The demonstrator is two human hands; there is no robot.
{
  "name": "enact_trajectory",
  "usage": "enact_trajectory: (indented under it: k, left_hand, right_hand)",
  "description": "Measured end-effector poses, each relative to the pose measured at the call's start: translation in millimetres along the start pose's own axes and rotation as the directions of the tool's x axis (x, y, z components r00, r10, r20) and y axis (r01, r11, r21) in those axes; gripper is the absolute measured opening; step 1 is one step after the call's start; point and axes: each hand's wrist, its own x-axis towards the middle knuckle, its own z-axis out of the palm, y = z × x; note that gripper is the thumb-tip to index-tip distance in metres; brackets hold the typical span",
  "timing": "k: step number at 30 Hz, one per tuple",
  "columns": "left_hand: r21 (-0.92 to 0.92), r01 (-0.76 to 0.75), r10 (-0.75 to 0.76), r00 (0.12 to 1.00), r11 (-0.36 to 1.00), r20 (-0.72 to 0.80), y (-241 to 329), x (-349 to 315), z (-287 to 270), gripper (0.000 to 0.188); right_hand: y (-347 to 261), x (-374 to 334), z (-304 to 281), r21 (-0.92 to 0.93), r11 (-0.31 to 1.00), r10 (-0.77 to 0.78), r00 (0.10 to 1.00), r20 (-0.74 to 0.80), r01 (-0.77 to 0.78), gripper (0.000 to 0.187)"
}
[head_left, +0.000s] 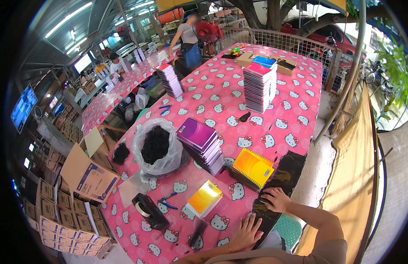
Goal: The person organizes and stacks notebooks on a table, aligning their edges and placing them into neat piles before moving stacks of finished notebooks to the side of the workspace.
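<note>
My left hand (248, 230) lies flat with fingers spread at the table's near edge, holding nothing. Farther right, my right hand (278, 200) rests, fingers apart, on a black strip (286, 175) along the table's right edge. Beyond my left hand lies a yellow-orange notebook (204, 199). A short stack of yellow spiral notebooks (253, 166) stands just past my right hand. Left of it rises a leaning stack of purple notebooks (199, 136). Thin black wire-like pieces (197, 234) lie left of my left hand. Blue-handled pliers (168, 204) lie near a black tape dispenser (149, 212).
A plastic bag (162, 165) full of black material stands left of the purple stack. Tall notebook stacks (257, 90) (169, 81) stand farther back on the pink patterned tablecloth (274, 119). Cardboard boxes (87, 176) line the left side. A person (188, 42) stands at another table.
</note>
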Motion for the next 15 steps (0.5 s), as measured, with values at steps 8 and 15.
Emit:
enact_trajectory:
  k: [8,15]
  left_hand:
    - [0.001,0.008,-0.008,1.000,1.000,0.011,0.1,-2.3,3.5,0.069]
    - [-0.002,0.014,-0.014,1.000,1.000,0.005,2.5,-1.4,2.4,0.069]
  right_hand:
    - [-0.4,1.1,-0.6,0.011,1.000,-0.022,1.000,-0.015,0.022,0.041]
    - [-1.7,-1.3,-2.2,0.013,1.000,-0.023,1.000,-0.020,0.023,0.042]
